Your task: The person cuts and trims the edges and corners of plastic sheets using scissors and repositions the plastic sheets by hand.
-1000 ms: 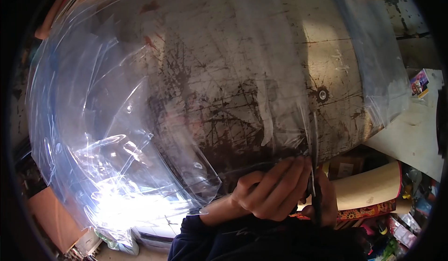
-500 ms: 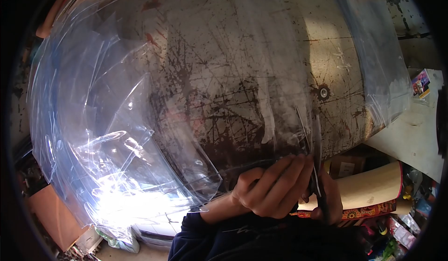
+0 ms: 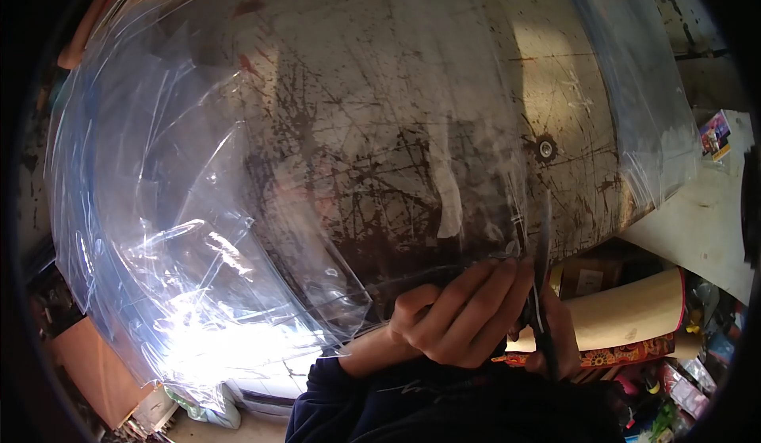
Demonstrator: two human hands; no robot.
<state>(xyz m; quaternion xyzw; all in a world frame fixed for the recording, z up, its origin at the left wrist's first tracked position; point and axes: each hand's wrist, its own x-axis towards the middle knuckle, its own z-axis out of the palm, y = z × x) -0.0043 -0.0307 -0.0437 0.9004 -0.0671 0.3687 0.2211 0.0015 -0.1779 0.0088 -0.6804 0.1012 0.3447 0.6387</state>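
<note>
A wide sheet of clear plastic film (image 3: pixel 182 181) lies over the worn table, creased and glaring at its left part. At the table's near edge my left hand (image 3: pixel 464 316) is closed, fingers curled together, pinching the film's edge. Right beside it, my right hand (image 3: pixel 561 336) grips a pair of scissors (image 3: pixel 543 241) by dark handles. The scissor blades point away from me and stand apart, along the film's right edge. My left fingers partly cover the right hand and the pivot of the scissors.
The scratched metal tabletop (image 3: pixel 571 110) has a round bolt (image 3: pixel 545 149). More plastic film (image 3: pixel 642 102) hangs over its right end. At the lower right are a cream roll (image 3: pixel 626 312), a cardboard box (image 3: pixel 590 276) and mixed clutter. A brown board (image 3: pixel 99 368) stands lower left.
The scissor blades have spread further apart. Both hands stay nearly in place at the film's edge, and the view has shifted slightly.
</note>
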